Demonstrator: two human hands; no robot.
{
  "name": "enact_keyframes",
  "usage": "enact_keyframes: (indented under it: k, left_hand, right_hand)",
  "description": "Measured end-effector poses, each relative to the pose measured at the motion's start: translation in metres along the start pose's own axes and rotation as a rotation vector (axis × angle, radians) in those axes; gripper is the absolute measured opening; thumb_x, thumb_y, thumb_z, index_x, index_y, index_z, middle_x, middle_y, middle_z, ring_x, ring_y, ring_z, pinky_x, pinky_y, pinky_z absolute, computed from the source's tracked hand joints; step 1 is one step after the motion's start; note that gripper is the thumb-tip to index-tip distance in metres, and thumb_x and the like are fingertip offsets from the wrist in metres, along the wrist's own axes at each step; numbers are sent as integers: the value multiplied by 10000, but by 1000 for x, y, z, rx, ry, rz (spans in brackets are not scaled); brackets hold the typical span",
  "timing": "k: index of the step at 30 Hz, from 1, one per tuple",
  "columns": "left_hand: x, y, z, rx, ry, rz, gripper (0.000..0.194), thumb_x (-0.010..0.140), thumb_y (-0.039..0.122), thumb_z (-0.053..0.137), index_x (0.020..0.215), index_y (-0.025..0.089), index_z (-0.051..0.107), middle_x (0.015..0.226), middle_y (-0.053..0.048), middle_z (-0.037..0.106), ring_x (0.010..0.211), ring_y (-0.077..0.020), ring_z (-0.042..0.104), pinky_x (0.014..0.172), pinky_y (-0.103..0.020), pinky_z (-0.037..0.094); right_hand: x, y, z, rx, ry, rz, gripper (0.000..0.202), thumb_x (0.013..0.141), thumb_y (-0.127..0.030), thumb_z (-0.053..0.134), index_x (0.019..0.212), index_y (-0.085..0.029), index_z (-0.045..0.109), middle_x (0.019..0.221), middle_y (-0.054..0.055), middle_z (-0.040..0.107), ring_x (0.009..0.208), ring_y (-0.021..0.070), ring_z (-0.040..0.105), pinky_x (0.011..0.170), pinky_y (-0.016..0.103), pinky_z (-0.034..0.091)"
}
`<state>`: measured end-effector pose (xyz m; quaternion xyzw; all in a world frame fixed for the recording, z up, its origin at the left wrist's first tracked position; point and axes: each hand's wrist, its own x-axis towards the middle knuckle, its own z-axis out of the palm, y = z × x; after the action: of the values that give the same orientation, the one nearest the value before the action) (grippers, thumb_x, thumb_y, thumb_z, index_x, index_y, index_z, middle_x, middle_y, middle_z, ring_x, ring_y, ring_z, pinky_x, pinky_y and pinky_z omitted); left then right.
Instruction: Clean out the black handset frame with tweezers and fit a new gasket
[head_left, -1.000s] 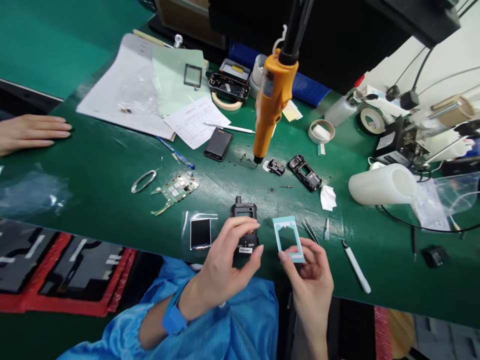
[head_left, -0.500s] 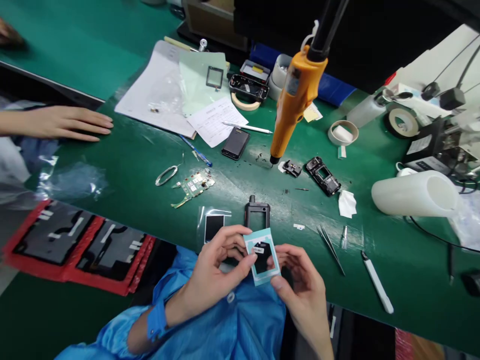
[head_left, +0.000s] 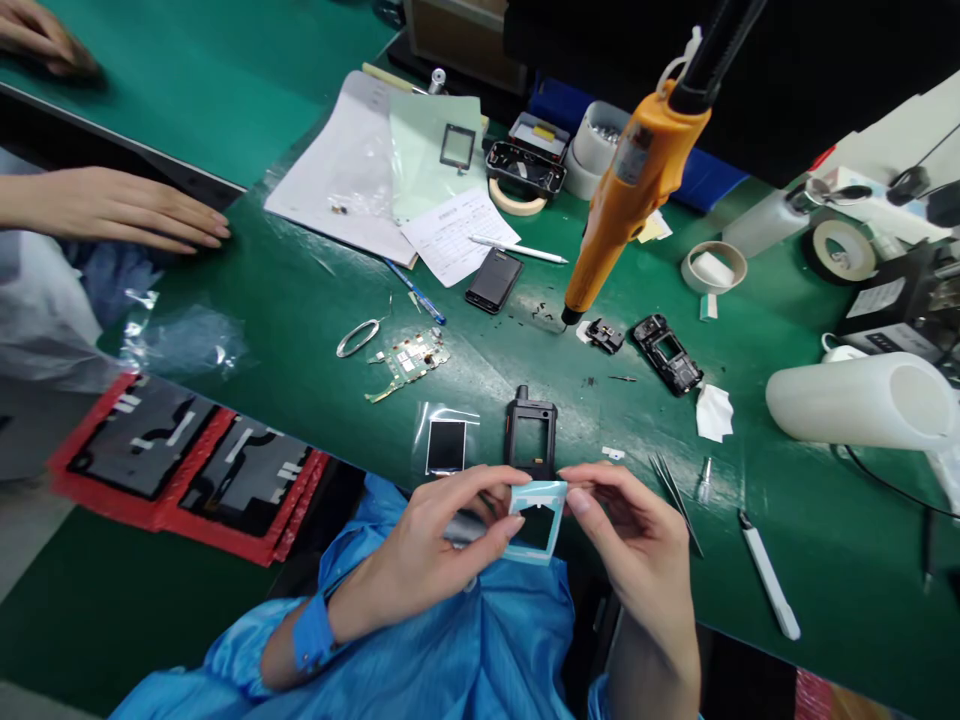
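In front of my body, a light-blue adhesive sheet (head_left: pixel 556 519) with a rectangular dark window is held up between my hands. My left hand (head_left: pixel 450 535) pinches its left side between thumb and fingers. The thumb and forefinger of my right hand (head_left: pixel 637 530) are closed at its upper right corner. Just beyond the sheet, a black handheld-radio housing (head_left: pixel 551 425) lies on the bench, its lower end close to my fingertips. A small dark screen (head_left: pixel 447 446) in clear film lies left of the housing.
An orange electric screwdriver (head_left: pixel 630 180) hangs over the bench. Tweezers (head_left: pixel 676 505) and a white-handled knife (head_left: pixel 770 577) lie at right. A circuit board (head_left: pixel 412 362) sits at left, a black phone (head_left: pixel 493 281) behind it. Another person's hand (head_left: pixel 127 208) rests at the left edge.
The sheet has tilted back, and the white label in its window no longer shows. My right hand has gone from its lower right corner to the upper right. The camera view has shifted left.
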<state>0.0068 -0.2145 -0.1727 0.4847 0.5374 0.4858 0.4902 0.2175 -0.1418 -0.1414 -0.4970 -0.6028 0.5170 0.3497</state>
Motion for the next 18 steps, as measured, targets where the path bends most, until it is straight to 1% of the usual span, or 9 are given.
enact_keyframes:
  k: [3,6,11,13,16,18]
  left_hand:
    - [3,-1,-1,48,-11,63,235,1049,241,809,1280,257,845,955,-5,841,765,-117,780,746,-170,635]
    - [4,-3,-1,79,-13,139,200,1078,221,774,1268,250,830,989,-9,834,797,-113,785,773,-162,637]
    - [8,-4,-1,81,-18,218,327,1098,162,746,1411,258,745,986,23,805,859,-85,772,855,-133,621]
    - [10,-4,-1,97,-21,278,314,1108,155,735,1410,241,742,1008,14,810,880,-82,764,868,-132,612]
    - [15,-3,-3,143,-23,401,248,1120,139,712,1352,206,770,1071,-22,820,932,-94,760,887,-148,605]
    - [17,-3,-4,168,-18,448,249,1129,126,690,1356,192,772,1092,-34,813,953,-98,754,895,-154,602]
  right_hand:
    - [3,2,1,55,-16,52,221,981,-461,884,994,-240,888,823,35,805,689,168,741,671,261,632]
    - [4,3,1,88,-10,71,246,964,-478,910,994,-235,881,829,36,806,686,157,735,666,243,633]
    - [3,2,3,162,31,60,203,959,-448,932,974,-252,881,863,41,821,700,148,750,660,216,629]
    - [3,1,4,199,37,56,195,953,-442,942,958,-258,878,837,32,811,686,144,750,644,206,623]
    - [5,0,5,285,1,60,197,936,-435,966,910,-263,871,791,9,785,643,119,723,625,180,608]
    - [6,0,6,350,-28,74,217,918,-436,985,875,-259,867,775,-2,772,617,97,700,615,158,596]
